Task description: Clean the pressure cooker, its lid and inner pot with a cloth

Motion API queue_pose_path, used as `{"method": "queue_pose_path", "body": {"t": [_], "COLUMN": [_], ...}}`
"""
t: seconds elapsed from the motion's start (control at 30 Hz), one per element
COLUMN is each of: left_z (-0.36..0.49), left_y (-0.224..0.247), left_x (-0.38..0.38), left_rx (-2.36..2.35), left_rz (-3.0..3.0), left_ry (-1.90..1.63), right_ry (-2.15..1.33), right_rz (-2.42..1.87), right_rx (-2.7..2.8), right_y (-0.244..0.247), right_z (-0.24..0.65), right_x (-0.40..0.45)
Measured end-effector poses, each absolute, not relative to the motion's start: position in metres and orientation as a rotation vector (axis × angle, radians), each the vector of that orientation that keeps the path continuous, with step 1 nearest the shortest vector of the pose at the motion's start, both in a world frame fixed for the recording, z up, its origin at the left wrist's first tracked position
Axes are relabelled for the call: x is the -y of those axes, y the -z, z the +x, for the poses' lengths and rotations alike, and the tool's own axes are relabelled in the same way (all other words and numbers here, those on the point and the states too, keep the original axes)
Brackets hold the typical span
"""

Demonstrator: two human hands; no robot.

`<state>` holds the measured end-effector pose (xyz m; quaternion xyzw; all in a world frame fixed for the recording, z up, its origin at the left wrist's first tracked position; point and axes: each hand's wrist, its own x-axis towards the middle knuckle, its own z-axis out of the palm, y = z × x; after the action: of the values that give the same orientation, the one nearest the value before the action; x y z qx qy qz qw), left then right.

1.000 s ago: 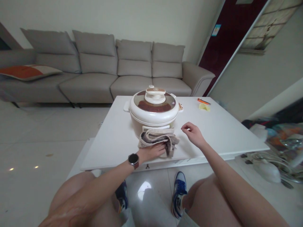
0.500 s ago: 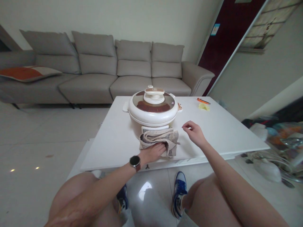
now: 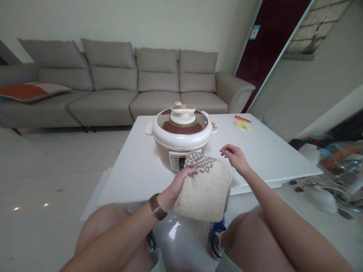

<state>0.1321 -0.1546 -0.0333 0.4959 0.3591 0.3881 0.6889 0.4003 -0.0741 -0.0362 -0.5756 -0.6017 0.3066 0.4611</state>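
Observation:
A folded beige cloth with a grey pattern is gripped at its left side by my left hand, thumb on top and the other fingers hidden beneath. It hangs in front of the table edge and covers part of the control panel of a white and beige electric cooker. The cooker's glass lid with its brown and white handle is on. To the right of the cloth, my right hand hovers over the table, fingers curled and bent together, with nothing visible in them.
On the white table, an orange and black cutter and a yellow scrap lie at the back right. A grey sofa stands behind. Bags and cables are on the floor at right.
My left hand has turned over and raised the cloth off the tabletop toward me, and the cloth has opened out flatter. The cooker's panel now partly shows. My right hand has barely moved.

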Motion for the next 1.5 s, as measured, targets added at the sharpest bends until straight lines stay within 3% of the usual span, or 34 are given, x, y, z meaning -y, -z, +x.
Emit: {"method": "queue_pose_path", "body": {"t": [0.23, 0.37, 0.6, 0.9, 1.23, 1.37, 1.5], "left_z": [0.121, 0.109, 0.081, 0.063, 0.059, 0.051, 0.025], "left_y": [0.037, 0.028, 0.002, -0.014, -0.016, -0.015, -0.01], "left_x": [0.144, 0.139, 0.125, 0.125, 0.116, 0.103, 0.082], "left_rx": [-0.611, -0.537, -0.488, -0.584, -0.513, -0.473, -0.592], "left_rz": [0.493, 0.4, 0.498, 0.786, 0.943, 0.989, 0.989], "left_ry": [-0.485, -0.571, -0.782, -1.021, -1.199, -1.385, -1.784], "right_ry": [-1.465, -1.821, -2.112, -2.118, -2.193, -1.972, -1.48], "right_rz": [-1.181, -1.117, -0.873, -0.651, -0.849, -0.872, -0.855], "right_rx": [1.435, 1.029, 0.609, 0.635, 0.544, 0.6, 0.688], "right_y": [0.024, 0.021, 0.024, 0.003, 0.001, -0.007, -0.015], "right_z": [0.386, 0.365, 0.313, 0.29, 0.284, 0.306, 0.352], "right_x": [0.096, 0.109, 0.143, 0.164, 0.185, 0.176, 0.16]}}
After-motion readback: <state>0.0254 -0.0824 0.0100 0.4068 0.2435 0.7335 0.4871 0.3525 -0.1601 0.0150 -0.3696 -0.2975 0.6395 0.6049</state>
